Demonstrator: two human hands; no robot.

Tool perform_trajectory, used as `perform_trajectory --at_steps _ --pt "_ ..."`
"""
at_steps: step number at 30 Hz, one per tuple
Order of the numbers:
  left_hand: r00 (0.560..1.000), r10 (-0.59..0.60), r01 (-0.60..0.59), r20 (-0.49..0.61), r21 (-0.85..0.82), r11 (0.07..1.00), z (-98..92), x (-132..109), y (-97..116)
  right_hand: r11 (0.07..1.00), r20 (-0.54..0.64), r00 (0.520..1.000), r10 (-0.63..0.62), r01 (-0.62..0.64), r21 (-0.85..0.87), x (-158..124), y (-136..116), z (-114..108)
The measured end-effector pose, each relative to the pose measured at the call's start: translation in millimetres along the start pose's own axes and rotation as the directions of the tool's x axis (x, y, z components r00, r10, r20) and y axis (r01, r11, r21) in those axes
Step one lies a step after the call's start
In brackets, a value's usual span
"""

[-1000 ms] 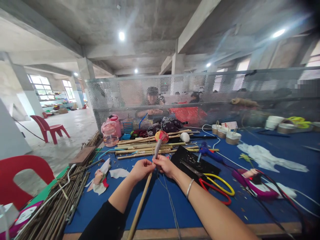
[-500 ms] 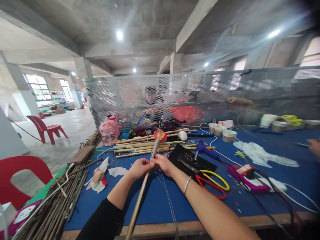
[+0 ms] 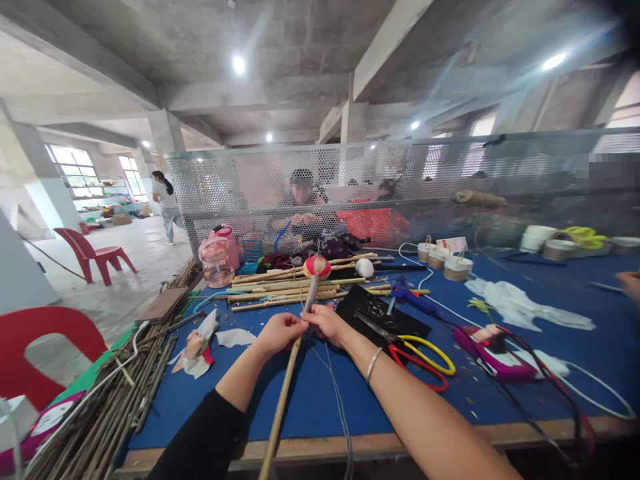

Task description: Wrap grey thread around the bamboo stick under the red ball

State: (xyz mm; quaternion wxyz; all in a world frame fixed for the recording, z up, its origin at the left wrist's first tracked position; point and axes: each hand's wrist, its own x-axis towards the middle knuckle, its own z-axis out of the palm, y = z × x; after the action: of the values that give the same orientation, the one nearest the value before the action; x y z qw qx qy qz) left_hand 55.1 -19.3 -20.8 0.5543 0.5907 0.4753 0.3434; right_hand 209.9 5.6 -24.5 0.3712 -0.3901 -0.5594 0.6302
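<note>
A slim wooden stick (image 3: 283, 417) slants up from the table's front edge, its upper part wrapped in grey thread and topped by a round red and yellow head (image 3: 317, 267). My left hand (image 3: 283, 331) pinches at the stick just below the wrapping, fingers closed. Beside it, almost touching, my right hand (image 3: 325, 321) is closed round the lower end of the wrapped part. Loose grey thread (image 3: 341, 407) trails down from there over the table edge. Scissors (image 3: 400, 349) with red and yellow handles lie right of my right hand, partly on a black cloth (image 3: 360, 305).
Several bare sticks (image 3: 280, 293) lie behind my hands near a white ball (image 3: 365, 268). A blue glue gun (image 3: 410, 297) and a purple power strip (image 3: 495, 353) with cables are at right. Pink bottle (image 3: 217, 260) and brown stick bundle (image 3: 107, 400) stand left. Mesh partition (image 3: 260, 187) behind.
The stick has turned, so its round head now shows red and yellow sections from the side. My hands stay nearly in place. A walking person has appeared at the back left.
</note>
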Motion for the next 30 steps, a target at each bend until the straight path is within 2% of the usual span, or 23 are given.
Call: perform_trajectory --at_steps 3,8,10,12,14,18,20,22,25,27,30 --pt "0.999 0.036 -0.035 -0.029 0.05 0.998 -1.3 2.0 -2.8 1.0 0.014 1.0 0.013 -0.013 -0.01 -0.4 -0.4 0.7" --pt "0.995 0.025 -0.004 0.094 -0.213 0.977 -1.2 -2.8 5.7 0.987 0.088 0.995 -0.04 0.026 0.157 -4.3 -6.7 -1.3" --pt "0.99 -0.009 0.046 0.139 -0.26 0.965 -0.6 -4.8 8.3 0.987 0.091 0.995 -0.042 0.027 0.157 -4.4 -6.8 -1.3" --pt "0.991 -0.046 0.074 0.129 -0.219 0.973 0.0 -5.1 8.0 0.994 0.062 0.997 -0.037 0.03 0.105 -2.9 -4.3 0.3" --pt "0.996 -0.043 0.052 0.082 -0.123 0.991 0.5 -4.0 5.5 0.998 0.03 0.999 -0.038 0.036 0.059 -0.5 -0.4 2.6" --pt "0.997 0.055 -0.052 -0.045 0.08 0.995 0.8 -2.5 2.8 0.998 0.041 0.998 -0.047 0.045 0.049 3.0 3.6 2.8" --pt "0.997 0.062 -0.061 -0.035 0.044 0.997 0.7 -3.3 5.0 0.994 0.087 0.995 -0.048 0.039 0.099 2.5 1.8 0.0" --pt "0.999 0.03 -0.025 0.042 -0.1 0.995 0.5 -4.5 7.9 0.987 0.118 0.991 -0.061 0.043 0.155 1.1 -1.2 -2.7" --pt "0.991 -0.025 0.058 0.134 -0.247 0.967 0.2 -4.9 9.1 0.986 0.092 0.993 -0.079 0.064 0.155 -0.2 -3.5 -3.2" --pt "0.992 -0.04 0.061 0.117 -0.186 0.981 -0.6 -3.9 7.1 0.992 0.056 0.996 -0.072 0.066 0.112 0.5 -2.0 -1.4" --pt "1.0 0.002 -0.002 0.005 0.009 1.0 -2.4 -2.0 3.7 0.997 0.02 0.998 -0.061 0.06 0.051 2.6 1.7 0.8"
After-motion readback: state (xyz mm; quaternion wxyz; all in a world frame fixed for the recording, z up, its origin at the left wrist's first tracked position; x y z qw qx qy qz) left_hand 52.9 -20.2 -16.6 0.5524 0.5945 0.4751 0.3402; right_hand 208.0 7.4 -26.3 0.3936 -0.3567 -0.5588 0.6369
